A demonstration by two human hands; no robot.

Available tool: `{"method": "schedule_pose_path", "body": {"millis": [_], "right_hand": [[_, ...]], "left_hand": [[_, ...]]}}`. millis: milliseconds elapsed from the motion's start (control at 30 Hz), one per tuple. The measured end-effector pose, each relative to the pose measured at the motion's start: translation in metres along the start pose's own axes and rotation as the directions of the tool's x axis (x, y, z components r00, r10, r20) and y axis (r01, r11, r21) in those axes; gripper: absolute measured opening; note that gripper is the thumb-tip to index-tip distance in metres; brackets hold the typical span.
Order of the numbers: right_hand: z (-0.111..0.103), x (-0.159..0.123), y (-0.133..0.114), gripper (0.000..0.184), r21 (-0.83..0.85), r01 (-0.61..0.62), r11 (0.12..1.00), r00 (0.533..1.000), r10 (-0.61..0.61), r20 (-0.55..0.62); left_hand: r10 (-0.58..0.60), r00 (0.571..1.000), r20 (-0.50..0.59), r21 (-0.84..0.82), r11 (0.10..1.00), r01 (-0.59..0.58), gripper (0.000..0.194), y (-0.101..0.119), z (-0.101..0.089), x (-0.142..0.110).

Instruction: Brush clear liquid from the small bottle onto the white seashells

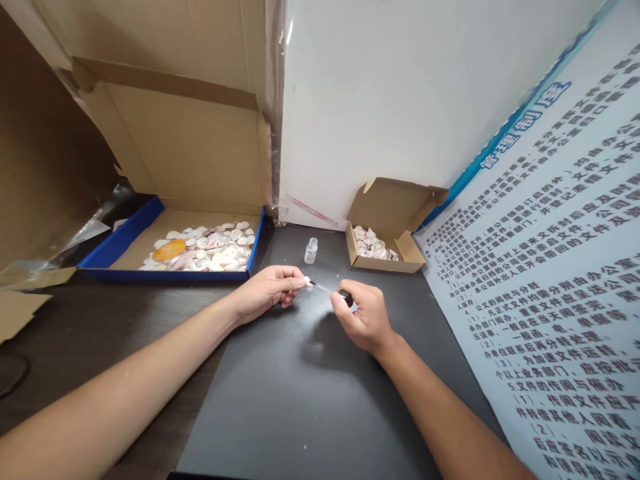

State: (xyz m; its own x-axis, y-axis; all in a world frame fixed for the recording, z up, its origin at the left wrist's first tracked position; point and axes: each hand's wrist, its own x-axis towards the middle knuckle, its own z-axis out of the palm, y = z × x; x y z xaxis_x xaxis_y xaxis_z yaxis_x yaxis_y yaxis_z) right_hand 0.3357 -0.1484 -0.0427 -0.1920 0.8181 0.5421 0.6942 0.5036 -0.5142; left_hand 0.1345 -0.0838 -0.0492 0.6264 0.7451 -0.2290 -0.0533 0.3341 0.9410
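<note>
My left hand [267,293] pinches a small white shell [308,285] between thumb and fingertips, above the dark mat. From the right, my right hand [367,319] grips the black cap of a brush applicator [345,298]. Its thin pale stem points left, and the dark tip is at the shell; whether it touches cannot be made out. A small clear glass bottle [311,252] with a white label stands upright and uncapped just beyond both hands.
At the back left, a blue-edged cardboard box [170,274] holds many shells and an orange oval piece. A smaller brown box [387,265] with white shells sits back right. A white board [375,100] and a printed sheet [550,267] rise behind and to the right.
</note>
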Motion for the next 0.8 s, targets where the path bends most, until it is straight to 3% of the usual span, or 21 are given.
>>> {"method": "schedule_pose_path", "body": {"millis": [167,267,367,500,667,800], "right_hand": [[0.0017,-0.0005,0.0018,0.041,-0.092,-0.081,0.992,0.995,0.085,0.046],[0.0017,-0.0003,0.0012,0.038,-0.047,-0.078,0.996,0.997,0.079,0.019],[0.0021,0.0002,0.0012,0.035,-0.012,-0.059,0.998,0.995,0.060,0.085],[0.0024,0.0007,0.0052,0.038,-0.121,-0.158,0.980,0.983,0.168,0.077],[0.0016,0.0002,0.0060,0.032,-0.006,-0.087,0.996,0.989,0.087,0.122],[0.0042,0.0004,0.0055,0.036,-0.130,-0.166,0.978,0.969,0.186,0.163]], "left_hand": [[0.006,1.000,-0.019,0.005,1.000,-0.006,0.035,-0.0004,-0.0002,0.0005],[0.002,1.000,-0.021,-0.013,1.000,-0.002,0.035,-0.0012,-0.0006,0.0009],[0.003,1.000,-0.016,-0.019,1.000,-0.004,0.035,-0.0019,-0.0009,0.0014],[0.007,1.000,-0.022,-0.015,1.000,-0.007,0.035,-0.0013,-0.0001,0.0013],[0.001,1.000,-0.026,-0.027,1.000,-0.001,0.035,0.0000,0.0018,-0.0002],[-0.001,0.999,-0.035,-0.036,0.999,0.000,0.034,-0.0003,0.0017,-0.0007]]}}
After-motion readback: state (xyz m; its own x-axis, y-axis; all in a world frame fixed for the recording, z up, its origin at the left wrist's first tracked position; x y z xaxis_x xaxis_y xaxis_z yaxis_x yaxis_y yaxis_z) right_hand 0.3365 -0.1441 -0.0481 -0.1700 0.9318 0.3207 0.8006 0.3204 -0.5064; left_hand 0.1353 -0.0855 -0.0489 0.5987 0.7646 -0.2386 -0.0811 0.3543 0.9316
